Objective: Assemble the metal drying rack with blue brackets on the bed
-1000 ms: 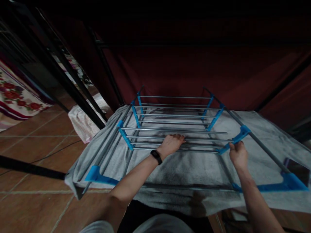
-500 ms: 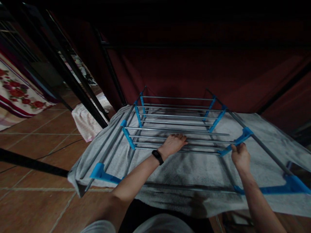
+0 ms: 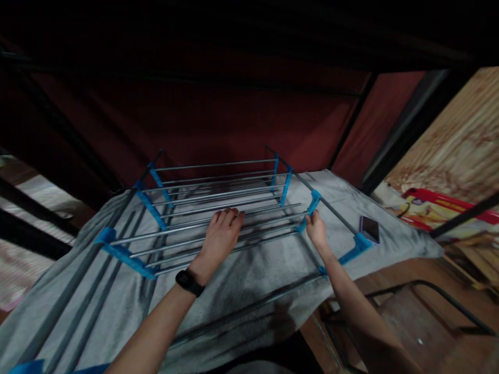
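A rack of grey metal rods and blue plastic brackets lies on a grey blanket. My left hand, with a black band on the wrist, curls over a metal rod of the nearest row. That rod's right end sticks out free, just short of the blue bracket. My right hand is closed at this bracket, thumb and fingers gripping its lower part. A second blue bracket takes the left ends of the same row. Further rows with blue brackets stand behind.
A phone lies on the blanket to the right. Beyond it are a red and yellow box and a metal-framed chair. Dark red fabric hangs behind, among black metal posts.
The view has swung to the right, bringing the phone, box and chair into sight. Both hands stay at the same row; the rod's free end still stands apart from the right bracket.
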Motion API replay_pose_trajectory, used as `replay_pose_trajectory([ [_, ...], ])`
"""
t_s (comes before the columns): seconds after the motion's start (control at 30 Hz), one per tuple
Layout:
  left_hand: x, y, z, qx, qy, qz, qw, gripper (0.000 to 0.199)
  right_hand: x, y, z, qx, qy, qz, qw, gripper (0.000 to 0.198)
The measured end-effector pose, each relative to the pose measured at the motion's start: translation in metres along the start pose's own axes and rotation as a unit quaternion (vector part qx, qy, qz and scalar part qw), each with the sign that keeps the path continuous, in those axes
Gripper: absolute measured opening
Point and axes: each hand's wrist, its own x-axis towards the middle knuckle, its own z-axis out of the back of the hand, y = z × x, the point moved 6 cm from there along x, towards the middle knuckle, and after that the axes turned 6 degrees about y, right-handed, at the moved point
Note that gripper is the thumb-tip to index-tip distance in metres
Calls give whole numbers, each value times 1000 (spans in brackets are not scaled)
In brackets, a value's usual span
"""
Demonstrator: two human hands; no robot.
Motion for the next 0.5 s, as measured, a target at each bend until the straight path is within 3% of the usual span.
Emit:
replay_pose_trajectory([
  [0.13, 37, -8, -18, -20, 84, 5, 996, 40, 3, -3, -1, 15, 6, 6, 1000, 20],
  [0.27, 54, -14, -39, -19, 181, 33, 983, 40, 4, -5, -2, 13, 10, -4, 1000, 19],
  [0.33, 55, -15, -42, -17, 189, 48, 981, 39, 4, -4, -2, 14, 12, -5, 1000, 21],
  [0.5, 51, -22, -26, -21, 140, 36, 989, 35, 4, -3, -4, 21, 18, -6, 1000, 24],
])
